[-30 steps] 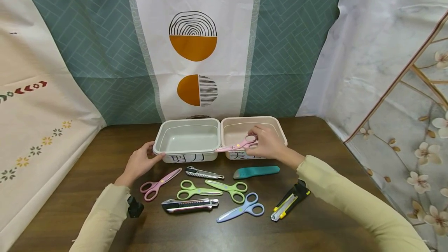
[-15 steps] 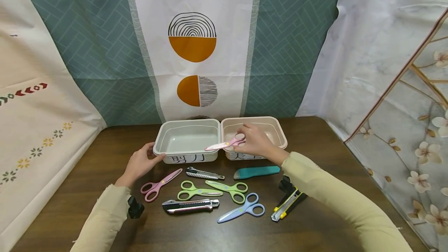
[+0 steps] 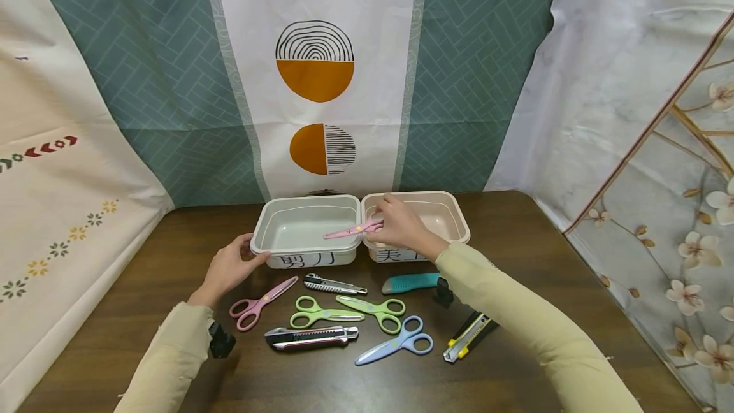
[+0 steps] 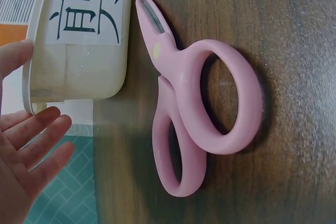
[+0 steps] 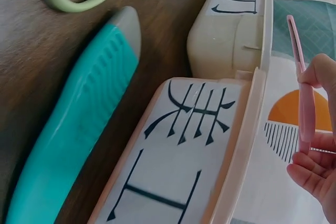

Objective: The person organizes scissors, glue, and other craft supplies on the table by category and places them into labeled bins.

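My right hand [image 3: 398, 222] pinches pink scissors [image 3: 351, 230] by the handles above the seam between two bins, blades pointing left over the grey-white bin [image 3: 309, 255]. In the right wrist view the scissors [image 5: 306, 109] stand edge-on between thumb and fingers. My left hand [image 3: 232, 268] rests at the left front corner of the grey-white bin; in the left wrist view its thumb [image 4: 18, 55] touches the rim and the other fingers extend loosely beside the corner. A second pair of pink scissors [image 4: 181, 85] lies on the table near that hand. The beige-pink bin [image 3: 461, 225] stands under my right hand.
On the wooden table lie two green scissors [image 3: 314, 311], blue scissors [image 3: 383, 349], a small box cutter [image 3: 332, 284], a larger silver-black one [image 3: 312, 336], a black-yellow one [image 3: 467, 340] and a teal cutter [image 5: 84, 103]. A fabric backdrop [image 3: 470, 81] hangs behind the bins.
My right hand has moved left with the pink scissors, from over the beige-pink bin so the blades now reach over the grey-white bin. My left hand has stayed at the corner.
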The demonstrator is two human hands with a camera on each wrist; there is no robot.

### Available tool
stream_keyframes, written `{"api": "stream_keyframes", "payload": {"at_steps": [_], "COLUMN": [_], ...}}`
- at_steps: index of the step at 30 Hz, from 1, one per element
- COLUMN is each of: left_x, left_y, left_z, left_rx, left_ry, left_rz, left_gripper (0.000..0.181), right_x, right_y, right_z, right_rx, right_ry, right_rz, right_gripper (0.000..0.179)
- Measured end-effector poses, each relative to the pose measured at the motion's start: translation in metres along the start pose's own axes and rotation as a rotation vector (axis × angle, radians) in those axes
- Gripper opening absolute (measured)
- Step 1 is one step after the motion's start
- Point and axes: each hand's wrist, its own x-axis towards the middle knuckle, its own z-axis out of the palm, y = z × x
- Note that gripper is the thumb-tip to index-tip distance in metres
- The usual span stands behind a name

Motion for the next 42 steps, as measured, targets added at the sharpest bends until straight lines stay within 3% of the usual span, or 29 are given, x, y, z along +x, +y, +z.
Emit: {"api": "stream_keyframes", "payload": {"at_steps": [8, 29, 36, 42], "left_x": [0.0, -0.002, -0.003, -0.004], "left_y": [-0.001, 0.001, 0.004, 0.005], "left_z": [0.0, -0.001, -0.002, -0.001], "left_rx": [-0.003, -0.005, -0.011, -0.019], "left_ry": [-0.002, -0.005, -0.004, -0.002], "left_rz": [0.001, -0.019, -0.012, -0.005], "left_gripper": [0.064, 0.064, 0.063, 0.063], "right_x": [0.012, 0.03, 0.031, 0.035], "right_y": [-0.006, -0.028, -0.035, -0.037], "right_z": [0.008, 0.035, 0.042, 0.05], "right_rx": [-0.001, -0.049, -0.026, -0.073], "right_ry": [0.031, 0.073, 0.049, 0.052], "right_rz": [-0.036, 0.016, 0.039, 0.032], "right_gripper": [0.042, 0.036, 0.037, 0.036]}}
